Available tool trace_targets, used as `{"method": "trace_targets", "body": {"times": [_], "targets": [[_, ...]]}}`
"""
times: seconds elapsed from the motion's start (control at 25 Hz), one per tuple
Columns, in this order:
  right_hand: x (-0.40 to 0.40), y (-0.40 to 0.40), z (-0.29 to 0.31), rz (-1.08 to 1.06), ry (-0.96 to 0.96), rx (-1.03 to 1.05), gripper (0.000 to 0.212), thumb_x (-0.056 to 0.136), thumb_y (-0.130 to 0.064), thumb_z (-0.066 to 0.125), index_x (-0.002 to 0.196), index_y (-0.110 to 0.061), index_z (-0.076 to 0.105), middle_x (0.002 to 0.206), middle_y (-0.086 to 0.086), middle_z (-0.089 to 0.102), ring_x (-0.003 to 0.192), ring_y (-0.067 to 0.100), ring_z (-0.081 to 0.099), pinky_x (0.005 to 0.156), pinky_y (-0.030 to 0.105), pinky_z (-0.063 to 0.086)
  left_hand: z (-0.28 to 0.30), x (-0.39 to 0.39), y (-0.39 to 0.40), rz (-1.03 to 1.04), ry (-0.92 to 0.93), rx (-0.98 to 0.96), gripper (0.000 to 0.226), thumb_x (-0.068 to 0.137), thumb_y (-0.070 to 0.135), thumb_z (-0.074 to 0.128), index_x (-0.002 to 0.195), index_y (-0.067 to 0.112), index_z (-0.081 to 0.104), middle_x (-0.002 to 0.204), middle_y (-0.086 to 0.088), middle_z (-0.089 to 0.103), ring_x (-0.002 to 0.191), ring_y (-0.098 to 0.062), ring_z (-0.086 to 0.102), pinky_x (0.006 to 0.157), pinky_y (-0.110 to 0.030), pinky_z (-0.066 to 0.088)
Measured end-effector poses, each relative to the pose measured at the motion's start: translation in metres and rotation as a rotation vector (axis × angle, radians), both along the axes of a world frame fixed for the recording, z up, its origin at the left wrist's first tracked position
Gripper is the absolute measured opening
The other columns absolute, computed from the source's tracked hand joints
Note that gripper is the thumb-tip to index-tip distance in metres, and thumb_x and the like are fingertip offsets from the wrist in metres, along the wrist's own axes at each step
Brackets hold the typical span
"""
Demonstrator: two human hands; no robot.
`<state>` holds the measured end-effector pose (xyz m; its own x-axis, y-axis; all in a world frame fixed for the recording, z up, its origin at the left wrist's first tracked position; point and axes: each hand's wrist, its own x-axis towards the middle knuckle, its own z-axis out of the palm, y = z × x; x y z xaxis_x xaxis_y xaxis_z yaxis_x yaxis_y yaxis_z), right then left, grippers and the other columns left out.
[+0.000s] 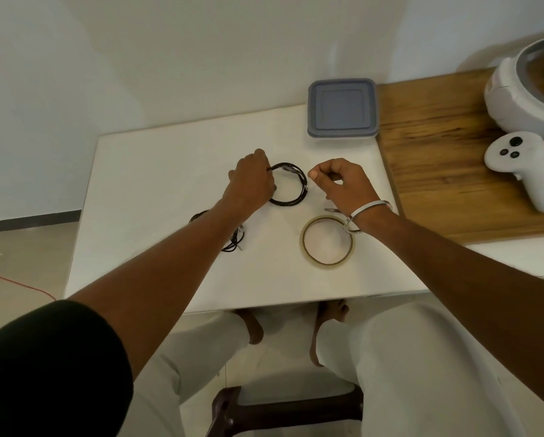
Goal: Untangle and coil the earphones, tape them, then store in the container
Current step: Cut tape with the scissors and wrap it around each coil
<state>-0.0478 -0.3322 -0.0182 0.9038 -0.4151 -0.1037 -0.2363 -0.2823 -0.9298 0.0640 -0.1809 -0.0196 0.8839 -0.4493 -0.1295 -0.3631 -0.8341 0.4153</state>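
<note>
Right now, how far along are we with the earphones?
One coil is wound; the left hand holds it, tape on it unclear. Right hand is curled, contents unclear. A second earphone set lies loose. The container is lidded, nothing stored.

Single view: head-worn wide-angle camera, looking forward and steeply down over a white table (176,279) from close above. Both forearms enter from the bottom edge; the person's knees and feet show below the table's near edge. Wall fills the top; strong wide-angle bending at the borders
</note>
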Motion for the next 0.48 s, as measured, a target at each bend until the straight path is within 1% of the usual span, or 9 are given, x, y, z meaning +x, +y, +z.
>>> {"method": "trace_targets", "body": {"times": [0.08, 0.16, 0.2, 0.24, 0.32, 0.4, 0.48], "targets": [[0.001, 0.000, 0.000, -0.002, 0.000, 0.010, 0.011, 0.089, -0.026, 0.063, 0.094, -0.018, 0.067, 0.098, 0.003, 0.066, 0.092, 0.020, 0.060, 0.085, 0.044, 0.054, -0.001, -0.003, 0.005, -0.068, -0.019, -0.060, 0.011, 0.095, 0.010, 0.045, 0.104, 0.010, 0.049, 0.089, -0.006, 0.070, 0.088, -0.025, 0.064, 0.086, -0.037, 0.035], [0.002, 0.000, 0.002, 0.001, -0.002, 0.007, 0.011, 0.089, -0.026, 0.062, 0.094, -0.018, 0.067, 0.098, 0.002, 0.066, 0.093, 0.020, 0.060, 0.085, 0.044, 0.054, 0.000, -0.004, 0.008, -0.112, -0.025, -0.078, 0.012, 0.096, 0.010, 0.042, 0.106, 0.011, 0.049, 0.085, -0.005, 0.071, 0.085, -0.025, 0.065, 0.086, -0.036, 0.031], [0.002, 0.000, 0.003, 0.001, -0.002, 0.002, 0.010, 0.089, -0.026, 0.062, 0.093, -0.019, 0.067, 0.097, 0.001, 0.066, 0.092, 0.020, 0.060, 0.085, 0.043, 0.054, 0.000, -0.005, 0.008, -0.117, -0.009, -0.101, 0.012, 0.097, 0.011, 0.043, 0.107, 0.012, 0.049, 0.084, -0.004, 0.071, 0.085, -0.024, 0.066, 0.088, -0.037, 0.033], [0.002, 0.000, 0.004, -0.002, -0.002, -0.003, 0.009, 0.089, -0.026, 0.062, 0.092, -0.019, 0.066, 0.095, -0.001, 0.065, 0.091, 0.019, 0.060, 0.085, 0.043, 0.054, 0.000, -0.004, 0.009, -0.123, 0.030, -0.142, 0.012, 0.097, 0.012, 0.044, 0.107, 0.013, 0.050, 0.082, -0.002, 0.071, 0.084, -0.023, 0.067, 0.091, -0.039, 0.038], [0.003, -0.001, 0.005, -0.007, -0.003, -0.007, 0.008, 0.089, -0.026, 0.062, 0.091, -0.020, 0.066, 0.093, -0.002, 0.065, 0.090, 0.019, 0.060, 0.085, 0.042, 0.054, -0.004, -0.001, 0.011, -0.143, 0.119, -0.234, 0.010, 0.097, 0.013, 0.047, 0.105, 0.016, 0.052, 0.078, 0.003, 0.068, 0.079, -0.018, 0.070, 0.093, -0.048, 0.047], [0.005, 0.000, 0.006, -0.007, -0.006, -0.003, 0.008, 0.089, -0.026, 0.062, 0.091, -0.020, 0.067, 0.096, 0.000, 0.066, 0.092, 0.020, 0.060, 0.085, 0.042, 0.054, -0.006, 0.002, 0.014, -0.149, 0.154, -0.223, 0.010, 0.096, 0.015, 0.051, 0.106, 0.016, 0.054, 0.080, 0.001, 0.069, 0.081, -0.020, 0.069, 0.090, -0.052, 0.050], [0.005, 0.000, 0.006, -0.004, -0.008, 0.002, 0.009, 0.089, -0.026, 0.063, 0.092, -0.019, 0.067, 0.098, 0.001, 0.066, 0.093, 0.021, 0.060, 0.085, 0.043, 0.054, -0.006, 0.001, 0.013, -0.128, 0.124, -0.171, 0.016, 0.093, 0.020, 0.057, 0.108, 0.013, 0.057, 0.087, -0.002, 0.069, 0.087, -0.023, 0.065, 0.091, -0.050, 0.049]]}}
